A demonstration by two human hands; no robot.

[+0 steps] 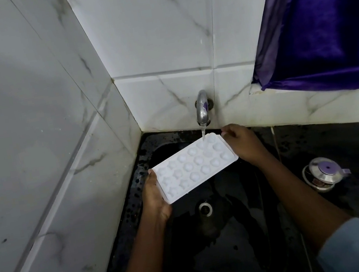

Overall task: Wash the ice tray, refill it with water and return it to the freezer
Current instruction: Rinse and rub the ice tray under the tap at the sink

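Note:
A white ice tray (194, 167) with several round moulds hangs over the black sink (244, 231), tilted with its far end higher. My left hand (154, 197) grips its near left end. My right hand (242, 143) holds its far right end. A thin stream of water falls from the chrome tap (202, 108) onto the tray's far corner.
Marble-look tiles form a corner wall at the left and behind the sink. The drain (204, 207) lies below the tray. A steel pot with a lid (323, 173) stands on the dark wet counter at the right. A purple curtain (324, 16) hangs at the upper right.

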